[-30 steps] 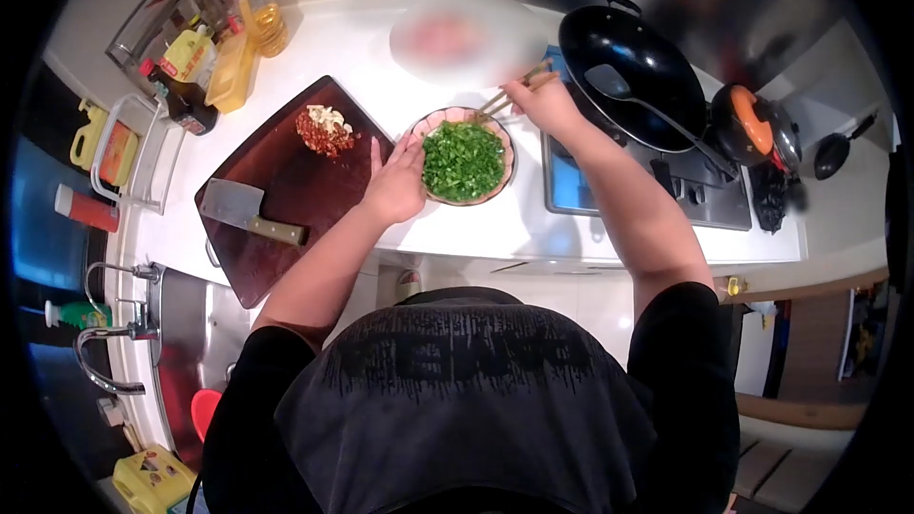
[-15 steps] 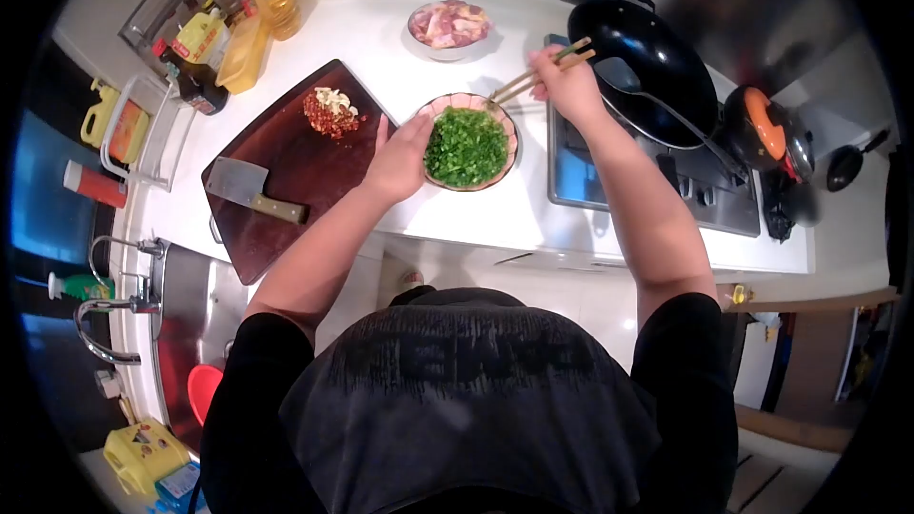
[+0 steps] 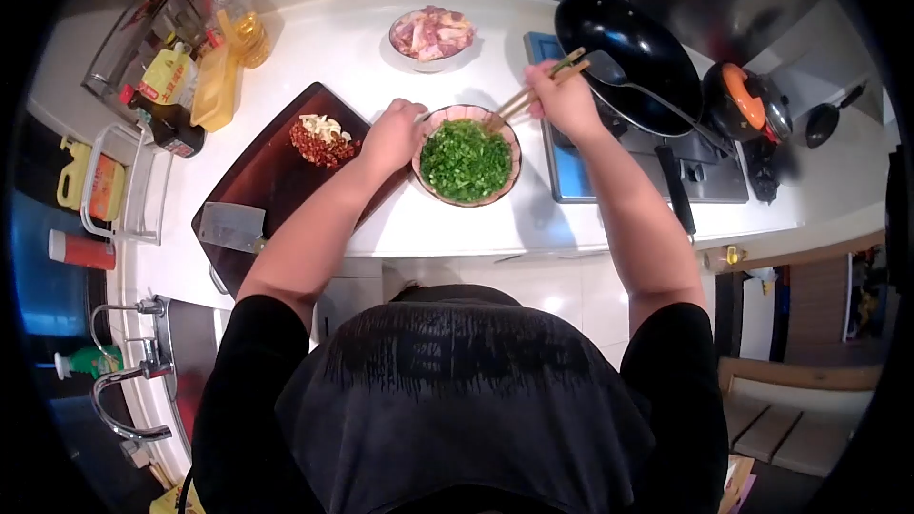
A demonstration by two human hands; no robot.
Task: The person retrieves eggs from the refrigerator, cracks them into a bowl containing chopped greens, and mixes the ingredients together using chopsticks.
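A scalloped pink bowl (image 3: pixel 514 160) full of chopped green herbs (image 3: pixel 465 160) stands on the white counter. My left hand (image 3: pixel 392 136) is at the bowl's upper left rim, its fingers curled closed against it. My right hand (image 3: pixel 564 103) grips a pair of wooden chopsticks (image 3: pixel 521 103), whose tips point down at the bowl's upper right edge. Left of the bowl lies a dark cutting board (image 3: pixel 276 188), partly hidden behind my left forearm. On it are chopped red chillies (image 3: pixel 324 148), pale garlic pieces (image 3: pixel 322 126) and a cleaver (image 3: pixel 233 226) with its handle mostly covered.
A bowl of raw meat (image 3: pixel 431 38) stands at the back. To the right, a black wok (image 3: pixel 633 48) with a spatula (image 3: pixel 657 105) inside sits on the gas stove (image 3: pixel 571 176). Bottles and a yellow container (image 3: pixel 217 86) line the back left, above the sink tap (image 3: pixel 124 376).
The view has shifted slightly. My left hand has moved up the bowl's side, and its fingers have gone from lying flat to curled. My right hand still holds the chopsticks near the rim.
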